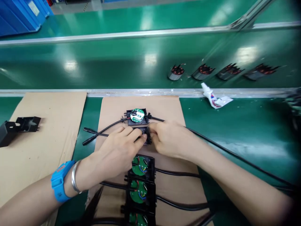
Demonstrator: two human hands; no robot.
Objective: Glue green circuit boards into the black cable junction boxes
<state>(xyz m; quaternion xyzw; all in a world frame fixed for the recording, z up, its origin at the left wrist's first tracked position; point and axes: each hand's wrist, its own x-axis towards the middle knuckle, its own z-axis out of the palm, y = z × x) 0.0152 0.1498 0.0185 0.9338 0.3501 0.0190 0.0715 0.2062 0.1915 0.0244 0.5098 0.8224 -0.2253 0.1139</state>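
A small black plastic box (pixel 145 131) lies on the cardboard sheet, mostly hidden under my fingers. My left hand (pixel 119 149) is closed over its left part, the thumb bent across its front side. At the box's right end my right hand (pixel 166 138) is pinched; what its fingertips hold is hidden. Just behind sits another black box (pixel 130 122) with a round green circuit board (pixel 137 115) in it and a black cable at each end. In front of my hands, several similar open boxes (pixel 150 177) with round green boards stand in a row.
Cardboard (pixel 141 102) covers the green bench under the boxes. Another cardboard sheet (pixel 54 125) at left bears empty black housings (pixel 28 124). Several copper-wound motor cores (pixel 176 72) and a crumpled white plastic wrapper (pixel 215 99) lie back right. A blue bin (pixel 21 17) stands far left.
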